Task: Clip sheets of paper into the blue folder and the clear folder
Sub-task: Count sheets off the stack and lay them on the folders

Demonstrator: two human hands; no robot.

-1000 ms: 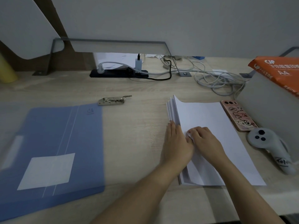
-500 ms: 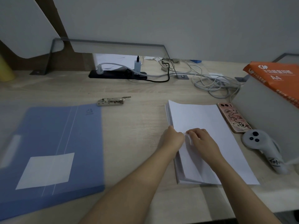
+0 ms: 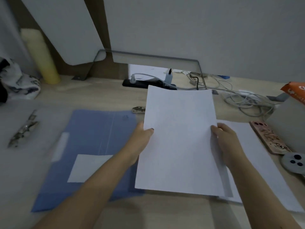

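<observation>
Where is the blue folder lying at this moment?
In the head view, the blue folder lies closed on the desk at the left, beside the sheets of paper held up by both hands.

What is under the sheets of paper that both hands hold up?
Under the held sheets show the blue folder's right edge, the paper stack and bare desk. The rest underneath is covered.

A pale wood-grain desk (image 3: 92,96) spreads under and beyond the hands, lit dimly. Past them rises a plain grey-white wall (image 3: 198,27), with a grey metal bracket frame (image 3: 148,55) at its foot. Far left of the hands, brown wooden panelling (image 3: 97,19) shows between pale rounded boards (image 3: 66,27).
</observation>
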